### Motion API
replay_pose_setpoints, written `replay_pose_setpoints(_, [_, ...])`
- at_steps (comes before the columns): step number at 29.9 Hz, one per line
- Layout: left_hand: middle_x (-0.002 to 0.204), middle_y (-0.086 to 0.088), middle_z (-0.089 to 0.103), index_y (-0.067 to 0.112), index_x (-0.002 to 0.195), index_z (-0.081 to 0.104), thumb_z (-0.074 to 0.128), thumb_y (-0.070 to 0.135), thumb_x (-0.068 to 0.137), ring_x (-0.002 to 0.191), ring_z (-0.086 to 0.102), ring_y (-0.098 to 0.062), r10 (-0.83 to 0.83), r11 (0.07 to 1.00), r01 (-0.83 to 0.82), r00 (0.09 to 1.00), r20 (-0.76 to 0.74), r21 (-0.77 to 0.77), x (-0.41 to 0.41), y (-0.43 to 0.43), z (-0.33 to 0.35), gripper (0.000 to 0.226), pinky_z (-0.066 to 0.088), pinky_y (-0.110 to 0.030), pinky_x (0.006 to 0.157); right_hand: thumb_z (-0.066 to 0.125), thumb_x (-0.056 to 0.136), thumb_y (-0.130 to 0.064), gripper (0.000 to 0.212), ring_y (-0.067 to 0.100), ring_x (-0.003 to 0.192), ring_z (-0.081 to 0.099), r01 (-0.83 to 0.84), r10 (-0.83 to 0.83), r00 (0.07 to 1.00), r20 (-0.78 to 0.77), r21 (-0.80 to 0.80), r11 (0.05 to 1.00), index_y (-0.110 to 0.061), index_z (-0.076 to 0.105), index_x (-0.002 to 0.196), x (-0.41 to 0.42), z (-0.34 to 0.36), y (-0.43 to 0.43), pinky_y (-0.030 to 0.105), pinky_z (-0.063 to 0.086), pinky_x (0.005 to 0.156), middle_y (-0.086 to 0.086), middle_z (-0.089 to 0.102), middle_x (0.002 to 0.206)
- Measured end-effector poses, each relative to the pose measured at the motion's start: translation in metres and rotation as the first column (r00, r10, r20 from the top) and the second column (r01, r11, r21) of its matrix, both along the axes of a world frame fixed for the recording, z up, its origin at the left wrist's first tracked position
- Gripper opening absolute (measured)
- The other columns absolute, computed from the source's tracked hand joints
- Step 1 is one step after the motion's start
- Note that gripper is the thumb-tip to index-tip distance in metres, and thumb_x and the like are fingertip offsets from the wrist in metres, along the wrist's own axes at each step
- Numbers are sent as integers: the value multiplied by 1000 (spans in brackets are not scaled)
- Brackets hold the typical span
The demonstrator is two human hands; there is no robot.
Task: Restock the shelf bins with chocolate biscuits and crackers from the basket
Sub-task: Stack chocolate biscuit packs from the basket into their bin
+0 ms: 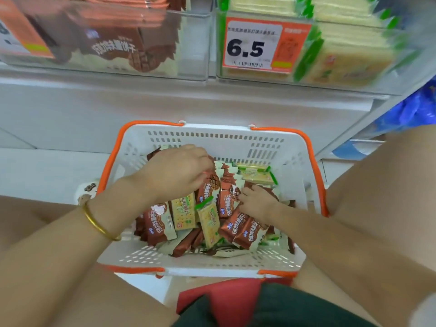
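Left hand (179,171) is down in the basket (271,147), with its fingers curled around the top of a brown chocolate biscuit packet (207,188). A gold bangle (98,224) sits on that wrist. Right hand (257,202) lies on more brown packets just to the right. Its fingers bend a little, but it is hard to tell if it holds 1. The white basket has orange handles and sits near the person, between the knees. It is full of brown packets mixed with green and yellow cracker packets (208,223). Far up on the shelf are 2 clear bins. The left bin (195,55) has brown packets. The right bin (257,76) has crackers and a price tag (254,47) that says 6.5.
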State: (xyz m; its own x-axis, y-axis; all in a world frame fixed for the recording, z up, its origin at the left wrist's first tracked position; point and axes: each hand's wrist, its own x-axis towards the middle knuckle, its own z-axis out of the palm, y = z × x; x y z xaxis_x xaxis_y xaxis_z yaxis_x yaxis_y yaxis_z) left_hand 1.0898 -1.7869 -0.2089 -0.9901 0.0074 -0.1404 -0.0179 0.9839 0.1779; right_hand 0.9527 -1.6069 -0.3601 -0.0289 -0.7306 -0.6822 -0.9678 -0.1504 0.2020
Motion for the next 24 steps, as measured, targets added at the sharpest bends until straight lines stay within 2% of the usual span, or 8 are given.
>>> replay_pose_setpoints(4, [125, 5, 53, 24, 127, 55, 40, 30, 98, 116, 46, -14, 12, 1000, -11, 999, 31, -13, -2, -2, 2, 33, 44, -35, 93, 69, 84, -19, 17, 23, 102, 50, 92, -106, 991, 85, 161, 983, -17, 60, 99, -10, 8, -7, 33, 47, 82, 1, 57, 106])
replay_pose_setpoints(6, [126, 7, 53, 26, 127, 54, 41, 32, 98, 116, 46, -12, 43, 999, -43, 998, 46, 7, -4, -4, 2, 33, 43, -31, 95, 66, 85, -13, 20, 20, 84, 51, 237, -276, 939, 203, 195, 952, -14, 47, 78, -20, 31, -23, 25, 44, 65, -2, 52, 84])
replay_pose_setpoints(9, [129, 7, 53, 27, 132, 49, 47, 38, 97, 118, 46, -12, 122, 988, -132, 983, 135, 74, -7, -8, 7, 37, 42, -33, 98, 69, 83, -16, 29, 17, 73, 42, 423, -425, 796, 431, 106, 900, -15, 41, 78, -34, 84, -51, 26, 31, 57, -3, 46, 75])
replay_pose_setpoints(12, [131, 7, 54, 26, 132, 49, 55, 41, 92, 117, 49, -12, 195, 956, -230, 962, 190, 180, -7, -19, 17, 43, 41, -31, 98, 72, 82, -16, 27, 9, 68, 41, 552, -387, 643, 661, -50, 832, -16, 44, 84, -35, 140, -71, 17, 30, 55, -9, 43, 73])
replay_pose_setpoints(14, [116, 9, 59, 24, 124, 56, 60, 39, 90, 107, 55, -12, 235, 934, -277, 952, 195, 227, -5, -30, 30, 37, 44, -28, 89, 71, 83, -13, 25, -2, 64, 44, 613, -310, 541, 782, -114, 781, -16, 47, 86, -27, 174, -82, 13, 34, 57, -10, 46, 74])
replay_pose_setpoints(18, [79, 14, 58, 18, 101, 67, 72, 17, 81, 70, 55, 5, 379, 839, -341, 925, -7, 424, 4, -63, 77, 20, 40, -9, 63, 71, 83, -19, 21, 7, 73, 52, 678, -172, 552, 816, -319, 663, -18, 53, 94, -5, 228, -107, 22, 41, 66, -3, 57, 85])
replay_pose_setpoints(21, [88, 15, 62, 20, 103, 68, 79, 12, 73, 76, 57, 7, 542, 750, -310, 795, -274, 584, 14, -97, 120, 33, 43, -7, 70, 77, 76, -26, 28, 8, 69, 56, 706, -100, 578, 810, -435, 559, -20, 57, 94, 9, 280, -132, 18, 42, 62, -6, 61, 84])
replay_pose_setpoints(24, [100, 14, 61, 28, 112, 59, 75, 25, 76, 88, 58, -3, 663, 709, -258, 562, -495, 656, 17, -129, 150, 40, 48, -19, 81, 77, 76, -25, 25, 7, 72, 56, 726, -18, 596, 803, -529, 439, -19, 60, 92, 13, 332, -168, 23, 45, 66, -7, 61, 84])
